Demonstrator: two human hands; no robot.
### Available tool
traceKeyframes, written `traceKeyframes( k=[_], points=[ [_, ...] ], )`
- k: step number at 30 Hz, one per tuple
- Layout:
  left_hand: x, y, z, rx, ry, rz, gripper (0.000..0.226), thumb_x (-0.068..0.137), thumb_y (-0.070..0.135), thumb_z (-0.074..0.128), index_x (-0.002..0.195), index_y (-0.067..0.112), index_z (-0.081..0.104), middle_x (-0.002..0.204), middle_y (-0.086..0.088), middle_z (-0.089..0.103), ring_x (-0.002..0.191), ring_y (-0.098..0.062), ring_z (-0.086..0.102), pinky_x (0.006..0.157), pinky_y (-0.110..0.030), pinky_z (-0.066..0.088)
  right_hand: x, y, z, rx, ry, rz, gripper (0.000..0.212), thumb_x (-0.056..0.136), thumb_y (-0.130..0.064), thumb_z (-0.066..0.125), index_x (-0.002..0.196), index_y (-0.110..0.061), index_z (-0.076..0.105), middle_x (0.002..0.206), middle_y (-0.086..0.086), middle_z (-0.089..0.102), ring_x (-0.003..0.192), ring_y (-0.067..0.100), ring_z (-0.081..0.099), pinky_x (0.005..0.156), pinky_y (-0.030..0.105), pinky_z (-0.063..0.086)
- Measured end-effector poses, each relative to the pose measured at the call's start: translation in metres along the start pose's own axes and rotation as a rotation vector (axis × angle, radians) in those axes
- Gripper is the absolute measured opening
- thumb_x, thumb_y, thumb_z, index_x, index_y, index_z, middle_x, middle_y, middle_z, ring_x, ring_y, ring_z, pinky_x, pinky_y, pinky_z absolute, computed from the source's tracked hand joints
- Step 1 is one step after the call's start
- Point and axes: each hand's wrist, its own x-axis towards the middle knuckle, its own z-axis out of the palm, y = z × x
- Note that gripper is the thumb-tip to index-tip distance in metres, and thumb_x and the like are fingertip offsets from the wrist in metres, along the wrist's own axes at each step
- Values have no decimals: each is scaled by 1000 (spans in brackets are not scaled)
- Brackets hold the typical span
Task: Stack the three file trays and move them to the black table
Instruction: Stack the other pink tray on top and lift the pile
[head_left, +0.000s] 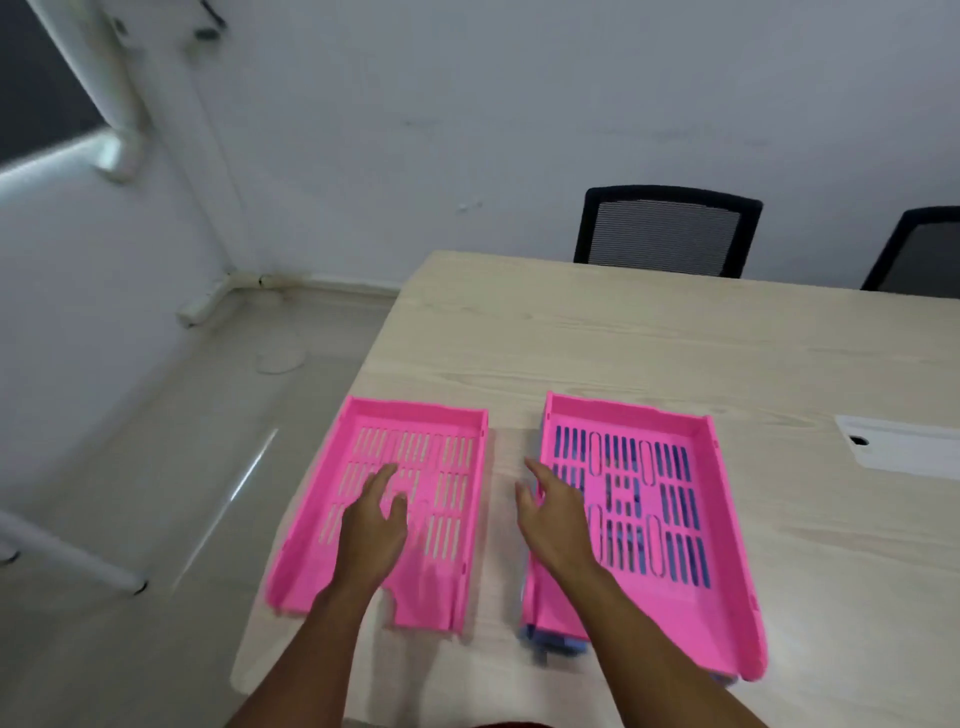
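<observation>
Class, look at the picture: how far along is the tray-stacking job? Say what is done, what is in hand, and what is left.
Done: the right pink tray already sits on a blue tray. In hand: the left hand and right hand hover open, holding nothing. Left: add the single pink tray, then carry all three off the wooden table; no black table shows.

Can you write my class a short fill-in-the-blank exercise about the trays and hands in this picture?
1. The right pink tray sits on a ____ tray.
2. The left hand hovers over the ____ pink tray.
3. Both trays rest on a light ____ table.
4. Behind the table stand two black ____.

Answers: blue; left; wooden; chairs
</observation>
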Motion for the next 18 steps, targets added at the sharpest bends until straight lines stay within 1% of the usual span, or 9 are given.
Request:
traceKeyframes(
  k=[3,5,7,9,10,12,14,15,18],
  points=[
    [11,-24,-35,66,110,-20,44,96,5,56,139,12,56,154,-12,46,150,-26,31,117,-34,28,-4,-16,29,-31,-60,-9,46,100,-15,53,145,-4,50,151,15,51,146,29,40,123,37,25],
    [19,-41,-55,116,121,-82,47,95,5,56,141,8,53,159,-14,39,153,-26,22,119,-36,25,-6,-23,43,-65,-63,-16,46,102,-14,49,147,-4,46,155,14,45,150,28,31,124,34,18],
    [25,-58,-69,146,94,-140,51,95,5,55,145,4,47,162,-16,32,154,-28,17,121,-38,22,-8,-29,54,-66,-67,-7,47,101,-8,49,147,-2,45,154,15,47,148,28,35,118,26,16],
    [27,-70,-79,140,51,-204,56,95,7,56,149,3,41,163,-18,29,153,-30,20,122,-40,22,-11,-33,62,-48,-96,26,43,100,-5,52,143,0,49,140,11,57,132,19,49,109,18,23],
    [27,-74,-81,126,22,-242,58,96,9,56,151,3,38,163,-18,29,151,-32,25,121,-40,24,-14,-35,66,-36,-126,63,41,100,-5,53,140,-2,52,129,4,60,121,12,51,106,17,28],
    [24,-79,-85,121,-35,-313,62,96,13,57,153,6,33,159,-20,37,145,-36,38,116,-42,31,-18,-28,78,-9,-181,141,34,98,-9,57,132,-11,55,118,-7,61,111,11,59,105,27,44],
    [21,-85,-86,129,-58,-344,63,96,14,58,154,6,33,155,-20,42,140,-37,44,113,-41,34,-22,-18,88,-11,-222,224,27,97,-15,60,123,-12,56,116,0,69,107,22,68,98,40,55],
    [20,-88,-86,118,-50,-353,63,96,13,58,153,6,34,154,-20,44,138,-37,47,113,-41,36,-23,-10,92,-19,-248,250,25,97,-16,60,122,-11,56,117,5,70,105,24,68,95,42,57],
    [20,-94,-86,92,-20,-392,56,94,12,59,148,5,44,145,-21,56,128,-37,57,106,-41,44,-28,-2,97,-48,-287,269,31,99,-12,54,130,-8,55,122,10,69,105,26,66,94,37,55]
  ],
)
